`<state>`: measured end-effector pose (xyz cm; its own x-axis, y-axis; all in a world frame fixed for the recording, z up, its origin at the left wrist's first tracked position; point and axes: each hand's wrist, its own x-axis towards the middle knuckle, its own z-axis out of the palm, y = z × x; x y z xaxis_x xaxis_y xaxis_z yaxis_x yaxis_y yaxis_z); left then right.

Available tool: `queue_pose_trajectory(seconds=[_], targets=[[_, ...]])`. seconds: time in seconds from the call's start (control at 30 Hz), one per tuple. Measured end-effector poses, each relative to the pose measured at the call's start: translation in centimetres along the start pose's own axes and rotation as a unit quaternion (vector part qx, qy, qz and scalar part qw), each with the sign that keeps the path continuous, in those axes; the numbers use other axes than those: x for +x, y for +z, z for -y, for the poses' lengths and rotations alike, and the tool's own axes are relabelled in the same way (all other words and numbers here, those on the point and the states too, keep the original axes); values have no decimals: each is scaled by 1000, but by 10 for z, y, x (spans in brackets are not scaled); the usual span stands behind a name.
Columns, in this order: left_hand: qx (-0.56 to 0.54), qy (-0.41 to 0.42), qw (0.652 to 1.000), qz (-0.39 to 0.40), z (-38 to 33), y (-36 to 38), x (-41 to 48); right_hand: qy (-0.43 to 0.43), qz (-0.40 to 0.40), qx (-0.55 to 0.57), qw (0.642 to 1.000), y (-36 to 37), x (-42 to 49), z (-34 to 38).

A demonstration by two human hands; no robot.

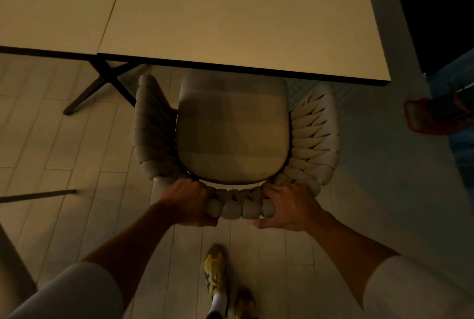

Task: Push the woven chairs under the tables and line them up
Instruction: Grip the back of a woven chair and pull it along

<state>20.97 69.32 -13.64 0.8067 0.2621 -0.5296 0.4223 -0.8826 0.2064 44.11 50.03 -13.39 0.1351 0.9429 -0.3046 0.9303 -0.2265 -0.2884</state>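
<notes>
Left hand [191,202] and right hand [288,207] both grip the backrest rail [239,208] of the woven chair [232,134]. Fingers are curled over the top of the rope weave. Right thumb shows on the near side, left thumb is hidden. Hands sit either side of the rail's centre, neither nearer the work.

Tabletop [230,23] is straight ahead of the hands, beyond the chair; its near edge just covers the front lip of the seat. Second tabletop [51,3] butts against it, ahead-left of the left hand.

Chair sits between hands and tabletop. Its front-to-back axis runs directly away from the hands, roughly square to the tabletop edge and roughly centred on it. Most of the seat is out from under, so I'd call the push barely begun.

Black table leg [100,82] splays out ahead-left of the left hand, close to the chair's left side. That's the likely snag if the chair drifts that way. Next move looks like an even two-hand shove straight forward.

Shoe [215,267] is behind the hands, on the floor.
</notes>
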Motion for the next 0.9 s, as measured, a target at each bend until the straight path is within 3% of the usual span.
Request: queue_pose_trajectory(seconds=[0.5, 0.77, 0.9], targets=[[-4, -12, 1000, 6, 7, -11, 12, 45, 58, 13, 997, -12, 15, -2], [-25, -55, 998, -30, -25, -29, -37, 48, 88, -40, 994, -44, -23, 14], [-12, -80, 997, 2, -49, -41, -63, 62, 132, -45, 988, -66, -49, 36]])
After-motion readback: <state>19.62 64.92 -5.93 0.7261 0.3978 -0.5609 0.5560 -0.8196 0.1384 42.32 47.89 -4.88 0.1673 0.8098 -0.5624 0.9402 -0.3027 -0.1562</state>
